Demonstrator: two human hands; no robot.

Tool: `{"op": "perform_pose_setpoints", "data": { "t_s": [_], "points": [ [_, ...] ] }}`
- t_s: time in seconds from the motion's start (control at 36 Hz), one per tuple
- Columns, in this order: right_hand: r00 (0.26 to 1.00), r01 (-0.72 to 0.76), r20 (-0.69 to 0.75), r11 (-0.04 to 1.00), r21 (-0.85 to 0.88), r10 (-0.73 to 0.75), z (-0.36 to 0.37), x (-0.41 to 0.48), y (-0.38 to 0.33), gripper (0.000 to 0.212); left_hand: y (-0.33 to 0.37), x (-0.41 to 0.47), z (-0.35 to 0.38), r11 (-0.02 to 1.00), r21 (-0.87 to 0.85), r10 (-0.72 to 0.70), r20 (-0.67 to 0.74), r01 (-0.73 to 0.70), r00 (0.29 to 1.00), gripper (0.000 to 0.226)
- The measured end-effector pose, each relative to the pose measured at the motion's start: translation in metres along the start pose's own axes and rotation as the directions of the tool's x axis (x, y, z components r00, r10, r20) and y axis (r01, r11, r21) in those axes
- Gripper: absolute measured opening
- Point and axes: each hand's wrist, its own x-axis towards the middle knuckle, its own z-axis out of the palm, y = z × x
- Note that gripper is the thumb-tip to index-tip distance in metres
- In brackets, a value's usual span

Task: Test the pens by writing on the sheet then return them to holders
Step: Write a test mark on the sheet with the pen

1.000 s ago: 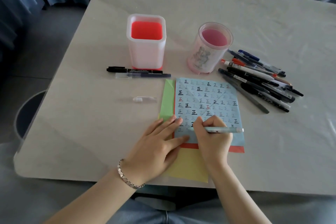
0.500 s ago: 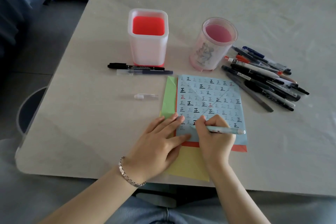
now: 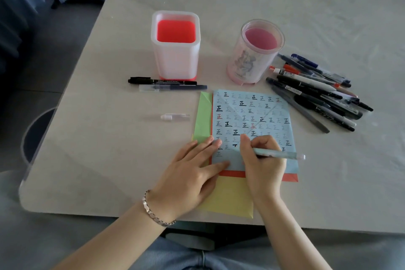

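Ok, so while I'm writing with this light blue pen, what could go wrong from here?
The clear cap, probably this pen's, lies apart on the pale table and is hard to see, so the light blue pen in your right hand could go back uncapped. Your left hand rests over written marks on the blue sheet; any fresh ink there might smear.

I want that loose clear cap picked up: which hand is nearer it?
Left. The left hand presses the edge of the blue sheet, below and right of the clear cap; the right hand, holding a pale pen, is farther right.
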Motion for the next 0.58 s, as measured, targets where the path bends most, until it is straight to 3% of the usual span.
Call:
{"op": "perform_pose_setpoints", "data": {
  "t_s": [0.17,0.25,0.39,0.53,0.58],
  "points": [
    [0.966,-0.091,0.245,0.995,0.028,0.081,-0.028,0.005,-0.015,0.012,-0.002,0.003,0.004,1.0,-0.014,-0.015,-0.036,0.015,0.999,0.029],
    [0.932,-0.034,0.354,0.992,-0.125,0.077,-0.04,0.001,-0.021,0.011,-0.002,0.002,0.004,0.999,-0.03,-0.026,-0.036,0.025,0.999,0.029],
    [0.9,0.112,0.433,0.927,-0.358,0.058,-0.039,-0.007,-0.025,0.014,-0.002,0.002,0.005,0.999,-0.024,-0.028,-0.027,0.027,0.999,0.024],
    [0.934,0.013,0.339,0.936,-0.352,0.114,-0.049,0.003,-0.022,0.018,-0.002,0.002,0.005,0.999,-0.013,-0.033,-0.029,0.033,0.999,0.027],
    [0.922,0.03,0.368,0.925,-0.378,0.12,-0.051,0.002,-0.023,0.02,-0.002,0.002,0.006,0.999,-0.012,-0.031,-0.033,0.031,0.999,0.027]
  ]
}}
